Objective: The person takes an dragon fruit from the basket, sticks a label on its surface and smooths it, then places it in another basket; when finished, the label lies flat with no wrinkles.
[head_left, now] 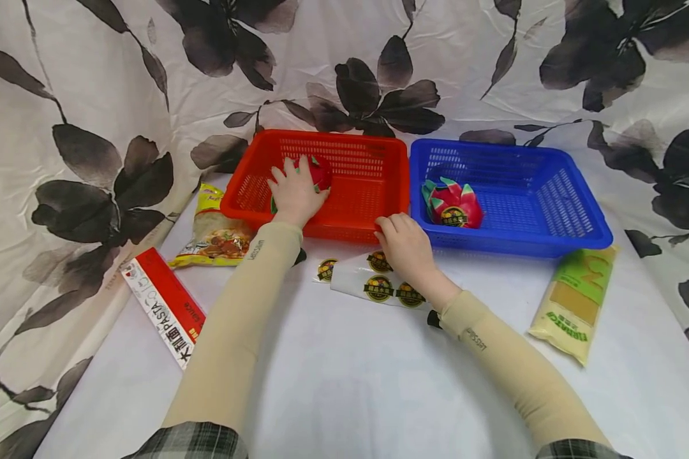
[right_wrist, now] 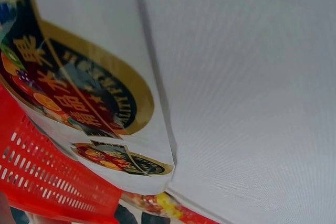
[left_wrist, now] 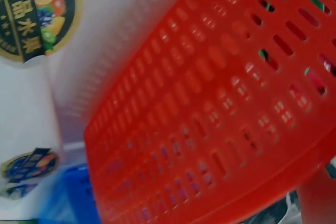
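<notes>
My left hand [head_left: 297, 194] reaches down into the red basket [head_left: 367, 231] with its fingers spread over a red and green dragon fruit [head_left: 321, 172]; the hand covers part of it. A bit of green shows left of the wrist, and red and green also show through the basket's slots in the left wrist view. At the basket's front right corner, my right hand [head_left: 404, 248] holds the rim with bent fingers. Beneath that forearm lies a white sheet of round fruit stickers [head_left: 350, 277]. A stickered dragon fruit [head_left: 453, 204] sits in the blue basket [head_left: 528, 242].
A yellow food packet [head_left: 221, 239] stands left of the red basket. Nearer on the left lies a red and white pasta box [head_left: 163, 303], partly behind the left sleeve. A green and yellow noodle packet [head_left: 574, 303] lies at the right. Floral cloth [head_left: 321, 38] hangs behind.
</notes>
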Available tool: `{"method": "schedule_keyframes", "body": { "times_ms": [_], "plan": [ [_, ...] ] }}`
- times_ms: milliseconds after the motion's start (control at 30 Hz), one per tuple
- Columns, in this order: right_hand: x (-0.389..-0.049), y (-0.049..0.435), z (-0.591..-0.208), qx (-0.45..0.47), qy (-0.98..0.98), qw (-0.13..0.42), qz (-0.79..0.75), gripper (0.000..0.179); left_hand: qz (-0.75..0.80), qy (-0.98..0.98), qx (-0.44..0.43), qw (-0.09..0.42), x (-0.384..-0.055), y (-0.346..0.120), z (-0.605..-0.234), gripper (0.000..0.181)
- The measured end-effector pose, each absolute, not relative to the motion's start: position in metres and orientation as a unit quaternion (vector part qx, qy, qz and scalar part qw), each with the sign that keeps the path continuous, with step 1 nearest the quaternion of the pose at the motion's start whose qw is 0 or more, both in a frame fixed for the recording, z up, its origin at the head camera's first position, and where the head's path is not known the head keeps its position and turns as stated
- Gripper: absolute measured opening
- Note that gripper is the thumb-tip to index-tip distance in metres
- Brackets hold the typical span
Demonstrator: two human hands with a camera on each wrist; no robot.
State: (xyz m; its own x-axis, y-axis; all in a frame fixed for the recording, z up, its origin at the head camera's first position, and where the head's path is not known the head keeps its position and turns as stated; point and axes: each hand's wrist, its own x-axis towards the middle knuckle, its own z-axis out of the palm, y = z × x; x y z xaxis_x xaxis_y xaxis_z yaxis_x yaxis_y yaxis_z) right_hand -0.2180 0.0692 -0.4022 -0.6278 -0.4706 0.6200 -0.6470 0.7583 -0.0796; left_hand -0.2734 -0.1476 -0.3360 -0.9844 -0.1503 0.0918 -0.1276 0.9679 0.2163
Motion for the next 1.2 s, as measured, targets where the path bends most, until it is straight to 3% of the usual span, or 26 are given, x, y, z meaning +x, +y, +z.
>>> {"method": "schedule_keyframes", "body": {
  "times_ms": [200, 767, 967, 1200],
  "plan": [
    [-0.216, 0.069, -0.402, 0.308, -0.893, 0.294, 0.144, 0.019, -0.107, -0.99, 0.087, 0.014, -0.284, -0.151, -0.341, 0.1],
    [-0.218, 0.069, -0.403, 0.299, -0.899, 0.287, 0.142, 0.021, -0.168, -0.983, 0.072, -0.038, -0.305, -0.159, -0.349, 0.098],
    [-0.218, 0.068, -0.402, 0.297, -0.901, 0.283, 0.142, 0.02, -0.176, -0.979, 0.079, -0.059, -0.307, -0.16, -0.352, 0.087],
    [-0.218, 0.068, -0.403, 0.297, -0.9, 0.287, 0.137, 0.02, -0.161, -0.983, 0.085, -0.027, -0.307, -0.159, -0.358, 0.066]
  ]
}}
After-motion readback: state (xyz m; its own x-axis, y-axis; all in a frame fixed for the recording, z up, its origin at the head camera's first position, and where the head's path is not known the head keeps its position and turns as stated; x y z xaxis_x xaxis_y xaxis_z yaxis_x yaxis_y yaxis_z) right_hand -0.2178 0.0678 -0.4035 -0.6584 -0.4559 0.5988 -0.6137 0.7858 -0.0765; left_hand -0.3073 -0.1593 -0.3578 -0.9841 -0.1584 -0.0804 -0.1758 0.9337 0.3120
